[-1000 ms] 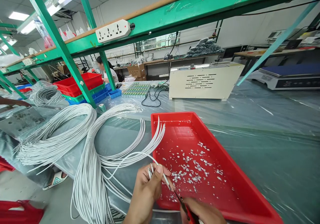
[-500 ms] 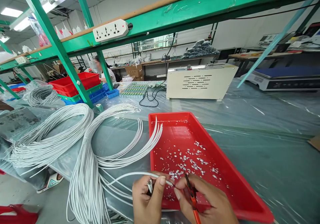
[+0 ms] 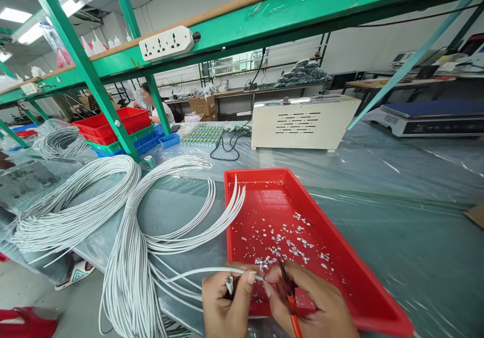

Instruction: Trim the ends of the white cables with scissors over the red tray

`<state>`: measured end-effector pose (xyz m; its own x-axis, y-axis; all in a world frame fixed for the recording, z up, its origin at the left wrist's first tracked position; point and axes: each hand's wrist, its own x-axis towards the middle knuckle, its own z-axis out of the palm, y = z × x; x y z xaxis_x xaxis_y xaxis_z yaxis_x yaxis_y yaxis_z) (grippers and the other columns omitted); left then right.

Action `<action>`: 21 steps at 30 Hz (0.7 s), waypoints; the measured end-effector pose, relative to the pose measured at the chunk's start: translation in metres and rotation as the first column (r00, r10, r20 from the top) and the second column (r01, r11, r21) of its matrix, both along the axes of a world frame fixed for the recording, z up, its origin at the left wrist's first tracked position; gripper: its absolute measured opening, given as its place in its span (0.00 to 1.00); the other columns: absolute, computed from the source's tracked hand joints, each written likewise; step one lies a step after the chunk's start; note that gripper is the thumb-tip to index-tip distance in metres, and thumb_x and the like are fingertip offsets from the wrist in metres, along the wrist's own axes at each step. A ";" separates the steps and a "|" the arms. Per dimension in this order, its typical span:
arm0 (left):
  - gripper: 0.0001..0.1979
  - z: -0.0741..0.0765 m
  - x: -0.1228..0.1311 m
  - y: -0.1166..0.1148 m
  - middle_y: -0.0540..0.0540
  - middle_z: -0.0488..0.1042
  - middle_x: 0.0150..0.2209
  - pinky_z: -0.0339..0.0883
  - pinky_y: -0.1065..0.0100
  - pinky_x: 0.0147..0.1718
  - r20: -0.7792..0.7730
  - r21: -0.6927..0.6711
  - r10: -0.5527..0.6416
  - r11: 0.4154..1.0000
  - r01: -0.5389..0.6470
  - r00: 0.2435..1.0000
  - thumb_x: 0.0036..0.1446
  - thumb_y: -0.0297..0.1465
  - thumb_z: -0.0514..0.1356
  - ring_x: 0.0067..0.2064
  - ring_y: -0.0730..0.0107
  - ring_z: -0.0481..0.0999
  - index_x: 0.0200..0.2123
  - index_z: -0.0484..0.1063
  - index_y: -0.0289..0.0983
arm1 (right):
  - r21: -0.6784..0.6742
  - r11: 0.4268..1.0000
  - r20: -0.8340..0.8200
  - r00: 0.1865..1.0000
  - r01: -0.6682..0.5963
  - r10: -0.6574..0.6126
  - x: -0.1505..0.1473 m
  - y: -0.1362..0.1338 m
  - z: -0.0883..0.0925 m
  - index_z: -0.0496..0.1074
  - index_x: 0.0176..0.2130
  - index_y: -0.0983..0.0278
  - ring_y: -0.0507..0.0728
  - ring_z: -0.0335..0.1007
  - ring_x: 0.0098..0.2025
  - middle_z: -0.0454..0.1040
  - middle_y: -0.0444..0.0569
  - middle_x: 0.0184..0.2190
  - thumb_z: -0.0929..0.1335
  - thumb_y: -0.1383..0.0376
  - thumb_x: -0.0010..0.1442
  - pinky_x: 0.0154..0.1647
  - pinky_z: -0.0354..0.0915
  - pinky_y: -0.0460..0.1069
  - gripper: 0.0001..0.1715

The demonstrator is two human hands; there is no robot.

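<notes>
My left hand (image 3: 227, 300) is closed over the near end of the red tray, pinching a white cable (image 3: 212, 269) between thumb and forefinger. Other cable ends with silvery tips (image 3: 229, 283) poke out between its fingers. Close by on the right, my right hand (image 3: 313, 297) grips small orange-handled cutters (image 3: 290, 293), dark jaws pointing up. Its thumb and forefinger also meet at the tip of the white cable. Silvery scraps (image 3: 282, 242) lie in the red tray (image 3: 340, 237) under both hands. The cable runs left into a large white cable bundle (image 3: 128, 257).
A second coil of white cable (image 3: 83, 202) lies farther left. Behind the tray stands a cream-coloured machine (image 3: 302, 126). A green shelf frame (image 3: 257, 18) with a power strip (image 3: 166, 44) crosses overhead. Stacked bins (image 3: 117, 126) and a seated person (image 3: 161, 109) are at the back left.
Both hands stay nearly in place at the cable end. My left hand has shifted slightly right and the held cable sits a little lower and flatter.
</notes>
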<state>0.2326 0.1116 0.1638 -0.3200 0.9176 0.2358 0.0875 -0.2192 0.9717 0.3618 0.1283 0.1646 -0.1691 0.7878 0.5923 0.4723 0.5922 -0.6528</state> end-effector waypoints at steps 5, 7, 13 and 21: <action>0.08 0.001 0.002 0.000 0.47 0.78 0.23 0.66 0.73 0.28 0.030 0.022 -0.004 1.000 0.003 1.000 0.50 0.34 0.62 0.26 0.68 0.75 0.24 0.78 0.36 | 0.091 0.996 0.068 0.997 0.023 -0.029 0.000 0.001 -0.003 0.65 0.26 0.63 0.49 0.63 0.17 0.66 0.40 0.18 0.64 0.71 0.53 0.19 0.61 0.41 0.06; 0.08 0.002 0.003 0.001 0.47 0.78 0.23 0.66 0.73 0.27 0.050 0.024 -0.006 1.000 0.005 0.999 0.50 0.33 0.62 0.25 0.69 0.74 0.24 0.78 0.36 | 0.090 0.995 0.078 0.996 0.030 -0.037 0.000 0.001 -0.003 0.65 0.25 0.63 0.48 0.62 0.17 0.65 0.40 0.17 0.64 0.71 0.53 0.18 0.60 0.41 0.06; 0.10 0.004 0.005 0.004 0.48 0.76 0.19 0.64 0.73 0.25 0.044 0.013 0.001 1.000 -0.002 0.999 0.50 0.32 0.62 0.23 0.70 0.72 0.21 0.76 0.35 | 0.098 0.995 0.117 0.993 0.016 -0.028 0.002 0.001 -0.001 0.66 0.24 0.64 0.49 0.62 0.17 0.65 0.40 0.17 0.62 0.72 0.52 0.19 0.60 0.42 0.08; 0.14 -0.001 0.009 0.007 0.48 0.72 0.17 0.61 0.73 0.23 0.110 -0.050 0.002 0.999 0.003 0.994 0.49 0.36 0.63 0.22 0.71 0.68 0.18 0.74 0.33 | 0.088 0.996 0.133 0.991 -0.003 -0.009 -0.002 -0.001 -0.008 0.64 0.24 0.63 0.49 0.61 0.16 0.64 0.40 0.16 0.62 0.72 0.52 0.18 0.58 0.43 0.08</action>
